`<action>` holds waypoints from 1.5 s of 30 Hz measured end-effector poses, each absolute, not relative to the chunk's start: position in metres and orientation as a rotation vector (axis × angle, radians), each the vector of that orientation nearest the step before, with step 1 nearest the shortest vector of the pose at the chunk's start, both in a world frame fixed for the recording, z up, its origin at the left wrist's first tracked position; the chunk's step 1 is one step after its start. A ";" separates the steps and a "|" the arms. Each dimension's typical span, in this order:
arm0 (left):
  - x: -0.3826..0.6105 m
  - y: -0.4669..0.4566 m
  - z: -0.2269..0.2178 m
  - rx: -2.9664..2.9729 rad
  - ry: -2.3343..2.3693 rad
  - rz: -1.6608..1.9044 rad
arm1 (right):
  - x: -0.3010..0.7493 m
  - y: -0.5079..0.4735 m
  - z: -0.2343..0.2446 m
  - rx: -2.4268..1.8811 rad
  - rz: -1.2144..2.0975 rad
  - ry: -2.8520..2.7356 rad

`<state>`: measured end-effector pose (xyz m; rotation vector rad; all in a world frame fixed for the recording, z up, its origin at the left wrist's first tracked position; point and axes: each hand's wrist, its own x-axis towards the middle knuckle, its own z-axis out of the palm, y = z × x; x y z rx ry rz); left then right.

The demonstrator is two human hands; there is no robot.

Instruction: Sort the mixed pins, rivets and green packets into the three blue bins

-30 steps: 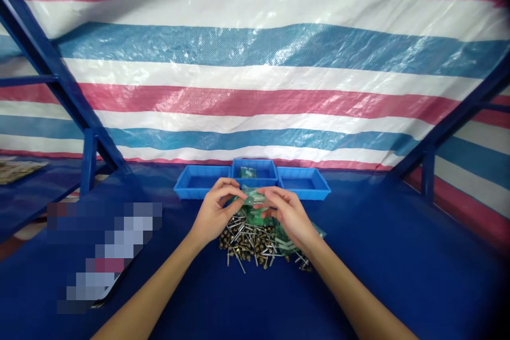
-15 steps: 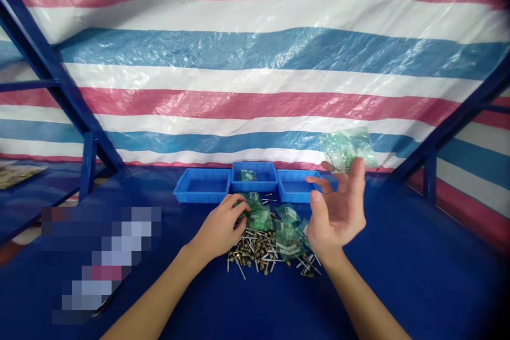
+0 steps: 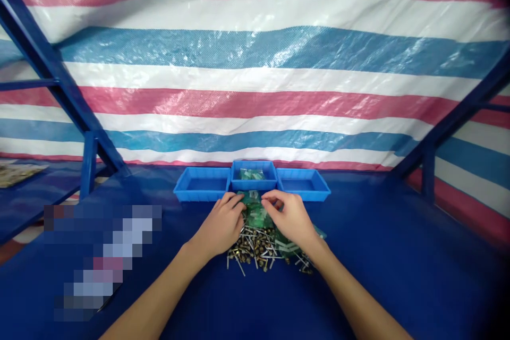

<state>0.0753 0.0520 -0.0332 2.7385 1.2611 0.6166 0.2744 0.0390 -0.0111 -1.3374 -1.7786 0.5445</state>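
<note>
My left hand is closed at the left edge of a small green plastic bag, its fingers curled over the side of it. At the bag's upper right, my right hand has thumb and fingers pinched together at the edge. Beneath and in front of the hands is a pile of metal fasteners with brassy heads and silver shanks. More green bags holding pale pieces lie on the right of the pile, partly under my right hand.
Behind the pile stand a left blue bin, a middle blue bin with clear green bags in it, and a right blue bin. Blue frame bars flank the table, with a striped sheet behind. A blurred-out object lies left.
My right hand was raised at the right, open, with a clear green bag just above its fingers. It has come down and left to the bag at my left hand. More bag shows in the middle bin.
</note>
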 end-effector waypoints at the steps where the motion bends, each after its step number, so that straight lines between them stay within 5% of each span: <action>1: 0.075 0.051 -0.033 2.740 1.276 0.600 | 0.274 0.040 -0.013 -1.336 0.529 -1.806; 25: 0.077 0.053 -0.027 2.661 0.978 1.338 | 0.268 0.039 -0.029 -1.329 0.184 -1.905; 32: 0.079 0.050 -0.021 2.405 1.065 1.290 | 0.267 0.037 -0.020 -1.146 0.457 -1.576; 40: 0.085 0.039 -0.007 2.220 1.000 1.096 | 0.262 0.042 -0.022 -1.051 1.130 -1.094; 45: 0.087 0.040 -0.011 1.968 0.973 1.095 | 0.259 0.037 -0.016 -1.080 1.217 -1.007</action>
